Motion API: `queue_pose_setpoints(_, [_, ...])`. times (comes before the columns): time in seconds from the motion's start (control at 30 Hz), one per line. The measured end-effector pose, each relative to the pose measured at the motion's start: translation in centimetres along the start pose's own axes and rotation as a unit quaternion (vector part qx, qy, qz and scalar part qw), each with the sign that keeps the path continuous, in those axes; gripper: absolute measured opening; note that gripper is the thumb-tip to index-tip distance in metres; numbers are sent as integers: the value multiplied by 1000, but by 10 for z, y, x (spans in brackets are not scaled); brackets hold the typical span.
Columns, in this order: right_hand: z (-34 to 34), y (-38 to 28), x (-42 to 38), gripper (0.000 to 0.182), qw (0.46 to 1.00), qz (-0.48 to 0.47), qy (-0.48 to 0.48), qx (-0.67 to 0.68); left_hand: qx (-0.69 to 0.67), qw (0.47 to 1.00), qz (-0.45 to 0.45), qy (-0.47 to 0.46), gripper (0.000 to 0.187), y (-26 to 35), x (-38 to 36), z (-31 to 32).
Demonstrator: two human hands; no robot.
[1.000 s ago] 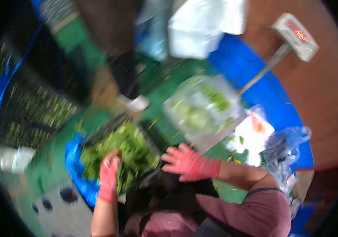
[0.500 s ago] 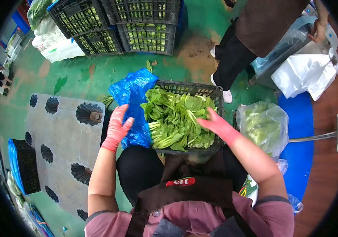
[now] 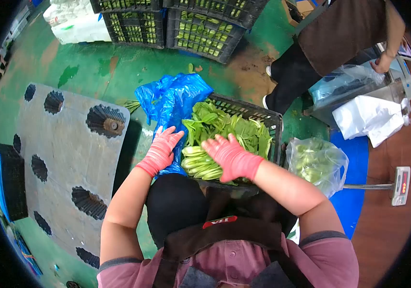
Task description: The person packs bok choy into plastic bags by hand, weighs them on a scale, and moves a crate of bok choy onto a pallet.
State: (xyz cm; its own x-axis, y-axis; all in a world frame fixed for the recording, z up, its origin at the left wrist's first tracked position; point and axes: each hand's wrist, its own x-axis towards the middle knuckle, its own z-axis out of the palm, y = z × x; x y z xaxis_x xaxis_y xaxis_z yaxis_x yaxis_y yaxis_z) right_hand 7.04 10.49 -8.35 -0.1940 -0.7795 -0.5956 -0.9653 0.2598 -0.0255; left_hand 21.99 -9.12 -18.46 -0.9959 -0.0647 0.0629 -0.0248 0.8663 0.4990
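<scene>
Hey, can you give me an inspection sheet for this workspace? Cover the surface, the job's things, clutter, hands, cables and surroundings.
Surface: green floor, with brown stains.
Job's things: black crate of leafy greens; blue bag along its left side.
Clutter: clear bag of produce right of the crate; white bag farther off.
Hands: left hand open at the blue bag; right hand open over the greens, firmness of contact unclear.
Cables: nothing seen clearly.
Surroundings: stacked crates ahead; grey panel with holes at left; digital display and co-worker at right.
</scene>
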Motion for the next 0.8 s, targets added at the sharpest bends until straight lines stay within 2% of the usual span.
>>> queue_pose_setpoints(0.03, [-3,-16,-2,103,993,-53,-80,-62,-4,1000,-5,0,75,-1,-3,5])
queue_pose_setpoints(0.1, [14,-23,9,97,989,-67,-70,-114,28,999,13,25,72,-5,0,9])
queue_pose_setpoints(0.2, [53,-9,35,85,987,-104,11,-125,31,999,8,28,70,-3,1,7])
queue_pose_setpoints(0.23, [67,-5,41,85,986,-104,8,-130,28,999,1,20,70,-2,2,8])
queue_pose_setpoints(0.3, [86,-1,42,88,992,-87,64,-61,16,999,-8,36,70,-2,-1,12])
queue_pose_setpoints(0.33, [88,-6,44,87,996,-38,65,-44,13,999,-9,37,70,-2,-1,11])
queue_pose_setpoints(0.37, [84,-3,46,87,996,-38,70,-49,12,999,-9,40,70,-3,0,10])
queue_pose_setpoints(0.43, [79,4,50,85,997,20,42,56,16,999,4,41,70,-2,0,9])
queue_pose_setpoints(0.5, [48,22,41,84,998,38,27,46,25,999,-13,35,70,-1,-1,11])
queue_pose_setpoints(0.57, [28,39,26,81,993,70,28,85,18,999,-8,40,72,-2,-1,10])
queue_pose_setpoints(0.6, [28,50,16,80,981,86,68,159,10,999,-10,40,73,-3,-1,9])
queue_pose_setpoints(0.63, [25,59,2,80,980,93,68,160,1,999,-10,39,73,-2,-1,8])
queue_pose_setpoints(0.7, [19,78,-27,85,908,29,194,372,-10,999,0,49,73,-1,-1,7])
queue_pose_setpoints(0.73, [17,91,-37,91,888,55,186,417,7,999,-2,43,71,-2,0,8])
queue_pose_setpoints(0.8, [-12,100,-72,83,838,42,183,513,21,999,-4,32,69,0,2,6])
